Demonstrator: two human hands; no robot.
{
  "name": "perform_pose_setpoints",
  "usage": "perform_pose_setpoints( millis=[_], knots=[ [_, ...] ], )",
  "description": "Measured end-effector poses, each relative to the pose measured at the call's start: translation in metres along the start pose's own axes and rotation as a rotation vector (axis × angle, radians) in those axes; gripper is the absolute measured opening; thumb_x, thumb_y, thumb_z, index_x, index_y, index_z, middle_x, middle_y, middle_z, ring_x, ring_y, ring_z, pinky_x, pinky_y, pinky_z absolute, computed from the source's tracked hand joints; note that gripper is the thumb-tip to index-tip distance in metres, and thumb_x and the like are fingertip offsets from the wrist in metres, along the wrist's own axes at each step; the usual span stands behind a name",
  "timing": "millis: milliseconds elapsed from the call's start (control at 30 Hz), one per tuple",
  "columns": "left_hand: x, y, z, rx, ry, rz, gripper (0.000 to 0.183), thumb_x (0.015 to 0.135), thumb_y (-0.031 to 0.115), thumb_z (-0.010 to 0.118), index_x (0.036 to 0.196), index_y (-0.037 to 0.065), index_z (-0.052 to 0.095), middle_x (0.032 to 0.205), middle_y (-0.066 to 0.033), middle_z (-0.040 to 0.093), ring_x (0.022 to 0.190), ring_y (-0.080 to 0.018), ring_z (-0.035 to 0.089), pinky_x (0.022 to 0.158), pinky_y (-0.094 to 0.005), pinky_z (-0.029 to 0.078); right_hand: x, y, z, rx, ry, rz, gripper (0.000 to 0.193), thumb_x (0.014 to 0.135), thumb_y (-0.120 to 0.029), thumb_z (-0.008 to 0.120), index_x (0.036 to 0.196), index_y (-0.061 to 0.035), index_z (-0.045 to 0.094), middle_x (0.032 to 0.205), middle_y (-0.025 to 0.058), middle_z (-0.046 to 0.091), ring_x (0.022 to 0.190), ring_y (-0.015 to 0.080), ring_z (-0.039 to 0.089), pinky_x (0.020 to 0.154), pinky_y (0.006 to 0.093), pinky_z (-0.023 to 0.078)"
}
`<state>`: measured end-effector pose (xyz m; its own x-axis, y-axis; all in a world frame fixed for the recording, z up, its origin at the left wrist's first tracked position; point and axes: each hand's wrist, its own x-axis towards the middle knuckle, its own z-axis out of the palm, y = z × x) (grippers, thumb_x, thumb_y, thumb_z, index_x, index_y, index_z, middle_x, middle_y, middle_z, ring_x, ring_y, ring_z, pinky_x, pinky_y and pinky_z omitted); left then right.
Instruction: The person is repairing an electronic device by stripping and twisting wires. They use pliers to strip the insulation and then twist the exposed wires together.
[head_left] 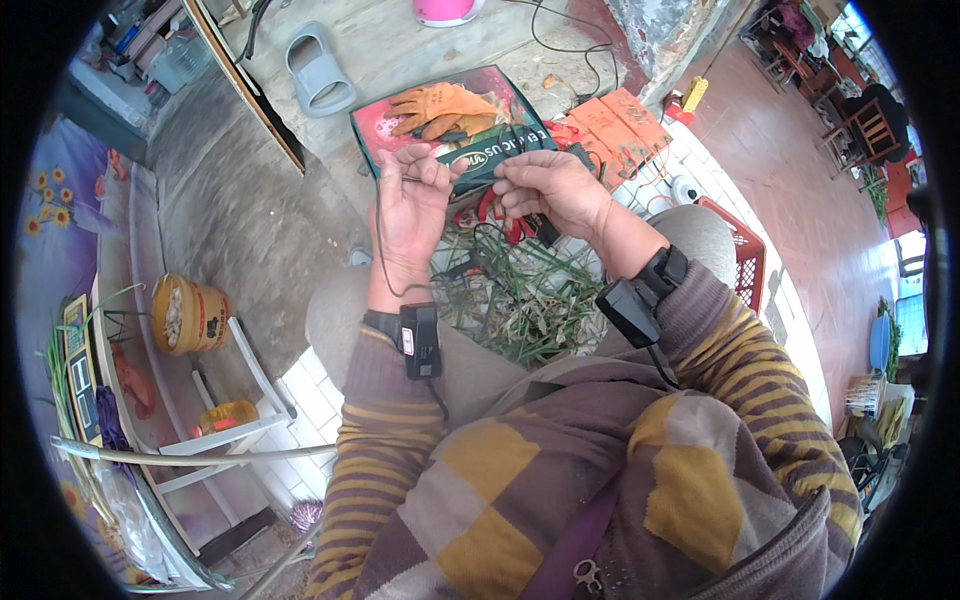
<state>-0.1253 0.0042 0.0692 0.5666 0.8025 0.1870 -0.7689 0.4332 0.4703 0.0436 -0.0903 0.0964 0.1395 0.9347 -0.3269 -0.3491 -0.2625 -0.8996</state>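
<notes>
My left hand [414, 205] is raised with its palm partly toward me, thumb up and fingers curled in. A thin dark cord [378, 235] runs from its fingers down along the wrist. Opposite it, my right hand [555, 190] has thumb and fingers pinched together; what they grip is too small to tell. Below both hands, cut green leaves and stalks [535, 305] lie in a heap between my knees. Red-handled tools [490, 215] lie partly hidden behind my right hand. Just beyond stands a printed box [375, 118] with orange work gloves [440, 108] on top.
Orange tiles or bricks [615, 130] lie right of the box. A grey slipper [318, 72] and a pink bucket [445, 10] are farther off. At left are a yellow bucket [212, 318] and a metal frame [258, 365]; a red crate [748, 255] stands by my right knee.
</notes>
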Motion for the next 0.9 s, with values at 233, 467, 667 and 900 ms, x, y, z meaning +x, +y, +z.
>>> perform_pose_setpoints(
  millis=[233, 467, 667, 900],
  knots=[
    [-0.005, 0.004, 0.001, 0.649, 0.017, -0.026, 0.02, 0.089, 0.016, 0.057, 0.099, -0.002, 0.057, 0.097, -0.0101, 0.061, 0.095, -0.0203, 0.058, 0.087, -0.0351, 0.046, -0.015, -0.023, -0.021, -0.107, 0.09, -0.224, 0.018, 0.09, -0.008, 0.052, 0.105, 0.0008, 0.057, 0.091, 0.0087, 0.065, 0.075, 0.013, 0.062, 0.071, 0.024, 0.05],
    [-0.013, -0.004, 0.01, 1.087, -0.134, -0.314, 0.032, 0.078, -0.01, 0.055, 0.106, 0.002, 0.063, 0.103, -0.0072, 0.063, 0.093, -0.0137, 0.058, 0.081, -0.0257, 0.047, -0.022, -0.034, -0.029, -0.208, 0.247, -0.412, 0.013, 0.085, -0.007, 0.06, 0.097, -0.0004, 0.062, 0.079, 0.0029, 0.064, 0.068, 0.007, 0.057, 0.063, 0.0204, 0.047],
    [-0.01, -0.01, 0.014, 1.193, -0.237, -0.27, 0.052, 0.07, -0.012, 0.04, 0.119, -0.001, 0.053, 0.112, -0.014, 0.061, 0.107, -0.0187, 0.057, 0.094, -0.0295, 0.041, -0.024, -0.029, -0.036, -0.386, 0.252, -0.474, 0.015, 0.085, -0.005, 0.06, 0.099, 0.0001, 0.063, 0.082, 0.0024, 0.064, 0.073, 0.0076, 0.058, 0.066, 0.0213, 0.048],
    [-0.013, -0.009, 0.019, 0.436, -0.266, -0.442, 0.045, 0.087, 0.018, 0.053, 0.127, -0.002, 0.045, 0.12, -0.0172, 0.055, 0.109, -0.0245, 0.055, 0.095, -0.0339, 0.041, -0.024, -0.015, -0.036, -0.436, 0.254, -0.566, 0.013, 0.084, -0.005, 0.061, 0.096, -0.0007, 0.065, 0.083, 0.0017, 0.063, 0.074, 0.0067, 0.057, 0.069, 0.0218, 0.048]
  ],
)
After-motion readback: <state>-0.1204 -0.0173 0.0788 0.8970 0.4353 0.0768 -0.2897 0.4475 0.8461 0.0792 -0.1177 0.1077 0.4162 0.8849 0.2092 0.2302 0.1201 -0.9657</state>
